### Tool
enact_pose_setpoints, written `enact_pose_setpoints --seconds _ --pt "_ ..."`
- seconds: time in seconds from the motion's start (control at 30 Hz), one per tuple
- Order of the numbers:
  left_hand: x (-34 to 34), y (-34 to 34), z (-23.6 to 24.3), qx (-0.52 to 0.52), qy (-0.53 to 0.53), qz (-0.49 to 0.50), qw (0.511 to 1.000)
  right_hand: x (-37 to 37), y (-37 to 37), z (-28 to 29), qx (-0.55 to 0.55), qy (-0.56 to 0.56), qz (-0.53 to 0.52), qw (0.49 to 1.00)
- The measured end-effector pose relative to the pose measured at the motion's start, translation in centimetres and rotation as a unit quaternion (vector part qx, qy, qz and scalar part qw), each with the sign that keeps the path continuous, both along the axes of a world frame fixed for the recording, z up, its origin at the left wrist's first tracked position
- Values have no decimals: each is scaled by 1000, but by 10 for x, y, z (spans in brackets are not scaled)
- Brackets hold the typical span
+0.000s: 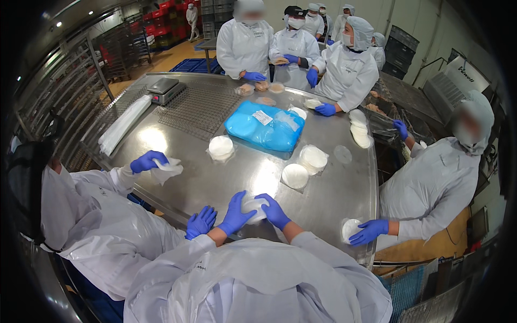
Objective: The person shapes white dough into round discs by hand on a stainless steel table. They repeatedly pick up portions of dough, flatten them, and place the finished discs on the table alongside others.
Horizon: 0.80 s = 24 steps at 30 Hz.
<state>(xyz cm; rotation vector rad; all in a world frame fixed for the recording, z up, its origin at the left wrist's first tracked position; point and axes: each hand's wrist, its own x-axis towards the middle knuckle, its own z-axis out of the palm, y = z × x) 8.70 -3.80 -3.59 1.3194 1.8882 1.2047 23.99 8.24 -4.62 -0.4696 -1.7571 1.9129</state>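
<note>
Blue gloves on both hands (235,214) (273,211), white round stack (253,208), bright blue bag (265,128), grey steel table (215,180), perhaps orange floor (172,59).

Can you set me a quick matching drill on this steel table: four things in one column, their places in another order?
Things:
1. blue plastic bag
2. scale
3. white round stack in clear wrap
4. crumpled white wrap

Places:
A. far left part of the table, by the wire rack
B. between the left hand and right hand at the near edge
C. middle of the table
D. in a co-worker's blue-gloved hand at the left edge

Pairs: 1-C, 2-A, 3-B, 4-D
</note>
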Motion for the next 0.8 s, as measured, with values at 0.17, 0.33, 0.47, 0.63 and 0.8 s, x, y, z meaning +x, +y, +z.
enact_pose_setpoints --seconds 0.17,0.33,0.47,0.63,0.8 --pt "-8 -10 32 -96 -592 -57 798 9 -9 19 20 37 -8 999" --pt "-13 0 44 35 -431 -50 900 1 -21 101 -22 -1 -62 998" --pt "-38 1 40 -36 -417 80 905 -12 -30 134 299 35 -136 944" --pt "-35 -18 39 -45 -504 85 859 -8 0 -12 471 -203 -55 857" --pt "-41 -36 -37 -36 -358 -2 933 -12 5 51 8 -42 15 999"
